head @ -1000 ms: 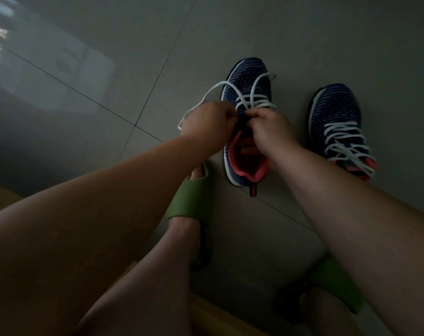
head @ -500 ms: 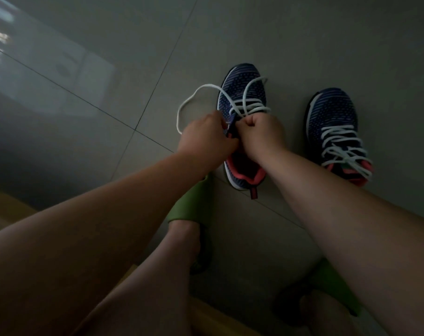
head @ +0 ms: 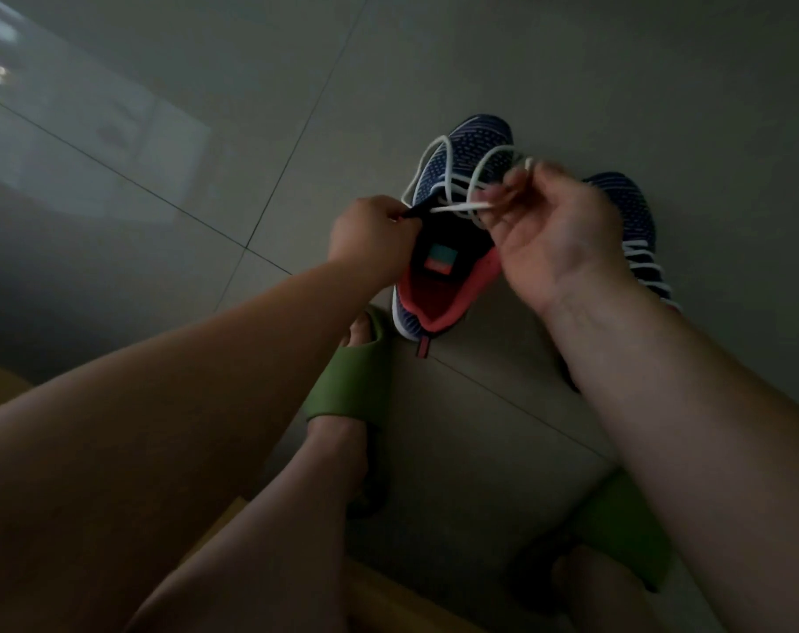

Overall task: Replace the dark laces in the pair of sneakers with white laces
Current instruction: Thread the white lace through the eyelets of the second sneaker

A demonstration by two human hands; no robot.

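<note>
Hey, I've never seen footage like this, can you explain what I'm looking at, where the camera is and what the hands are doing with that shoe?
There is no machine here. The camera sits on a person's head and looks down past their bare arms to a tiled floor.

Two dark blue sneakers stand on the floor. The far sneaker, partly behind the right arm, is already laced in white. The near sneaker, with its coral lining, is being worked on.

The left hand pinches the top of the near sneaker's tongue. The right hand is raised above the sneaker and pinches the white lace, drawing it out; loose loops of lace arc over the toe.

The green shapes below are slippers on the person's feet.
</note>
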